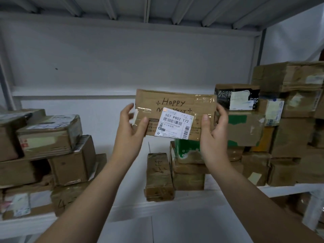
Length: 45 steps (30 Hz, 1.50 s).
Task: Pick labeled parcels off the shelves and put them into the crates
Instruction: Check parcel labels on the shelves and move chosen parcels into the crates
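White metal shelving fills the view, with a pale back panel behind and the ribbed underside of an upper level overhead. All positions are referenced to the parcel (175, 99). The shelf board (126, 205) runs across below it.

Far left of the parcel, and lower: a stack of brown cartons (52, 137) sits on the board. Several carry white labels, and the taped carton on top lies tilted.

Left hand (130, 128): grips the parcel's left end. The thumb is pressed on the front face and the other fingers are curled round the edge, behind the cardboard.

Parcel: flat brown cardboard, in the air in front of the back panel and clear of the board. The long side is nearly level, the right end slightly lower. Clear tape bands cross the face. "Happy" is handwritten on it, with a second line partly covered by a white shipping label (176, 123). The label reads "507 P802 T72" and carries barcodes.

Directly below the parcel: a narrow taped carton (158, 176) lies on the board, pen marks on top. Just right of that, a green-printed carton (187, 150) rests on plain brown ones.

Right hand (213, 128): grips the parcel's right end, thumb on the front face just beside the label, fingers wrapped round the edge.

Right of the parcel: a black-printed box (226, 95) with a white label, just behind those fingers. Further right, a tall pile of brown cartons (294, 120) reaches above the parcel's top edge.
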Each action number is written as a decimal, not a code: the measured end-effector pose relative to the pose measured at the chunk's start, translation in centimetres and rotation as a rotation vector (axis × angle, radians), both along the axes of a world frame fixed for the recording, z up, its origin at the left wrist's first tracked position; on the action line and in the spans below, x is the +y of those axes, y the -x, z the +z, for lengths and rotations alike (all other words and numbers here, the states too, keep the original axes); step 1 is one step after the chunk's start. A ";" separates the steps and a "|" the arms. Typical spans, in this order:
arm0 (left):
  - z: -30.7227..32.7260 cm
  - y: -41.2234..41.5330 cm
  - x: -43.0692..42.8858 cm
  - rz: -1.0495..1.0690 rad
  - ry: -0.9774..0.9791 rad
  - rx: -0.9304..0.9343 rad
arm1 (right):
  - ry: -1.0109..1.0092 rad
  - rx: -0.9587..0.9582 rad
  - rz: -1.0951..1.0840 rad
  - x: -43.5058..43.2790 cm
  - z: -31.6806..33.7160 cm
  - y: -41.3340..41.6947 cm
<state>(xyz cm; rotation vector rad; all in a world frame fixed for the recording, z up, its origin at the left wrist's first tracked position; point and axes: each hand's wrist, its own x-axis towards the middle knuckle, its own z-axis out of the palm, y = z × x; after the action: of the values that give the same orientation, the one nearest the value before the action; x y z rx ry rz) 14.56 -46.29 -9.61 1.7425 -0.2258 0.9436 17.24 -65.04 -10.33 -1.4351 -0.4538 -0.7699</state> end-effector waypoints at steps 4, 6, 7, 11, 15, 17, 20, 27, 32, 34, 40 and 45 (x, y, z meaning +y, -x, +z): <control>-2.5 2.0 0.6 0.034 0.113 -0.050 | 0.026 0.009 0.034 1.2 -0.7 0.6; -3.2 2.6 1.2 0.053 0.134 -0.068 | 0.032 0.020 0.059 2.2 -1.2 1.1; -3.5 2.8 1.6 0.076 0.145 -0.077 | 0.029 0.028 0.078 2.7 -1.4 1.4; -5.3 3.5 3.3 0.293 0.165 -0.073 | -0.034 0.144 0.212 4.3 -2.9 3.0; -6.1 4.3 5.3 0.370 0.146 -0.062 | -0.077 0.284 0.331 6.0 -4.2 3.7; -6.0 4.9 6.3 0.380 0.110 -0.055 | -0.107 0.301 0.358 7.2 -4.4 3.8; -5.9 6.1 7.6 0.383 -0.052 -0.118 | -0.211 0.278 0.387 9.3 -4.3 4.2; -4.7 9.3 13.1 0.527 -0.652 -0.071 | -0.468 0.302 0.555 17.8 -2.6 5.4; -2.3 10.2 17.1 0.636 -0.880 -0.149 | -0.409 0.285 0.609 24.3 -0.1 6.1; -0.5 10.7 19.4 0.642 -0.889 -0.198 | -0.269 0.235 0.493 26.2 0.8 5.9; 2.3 9.7 23.9 0.482 -1.129 0.057 | 0.014 0.058 0.249 30.9 1.7 5.5; 2.2 8.6 26.0 0.563 -1.245 -0.051 | -0.038 0.133 0.161 32.6 1.0 5.1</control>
<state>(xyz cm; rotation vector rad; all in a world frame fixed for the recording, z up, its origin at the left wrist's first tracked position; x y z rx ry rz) 5.96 -20.28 -7.36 3.0253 -0.4198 1.3898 12.17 -32.44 -9.32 -1.3860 -0.4439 -0.5484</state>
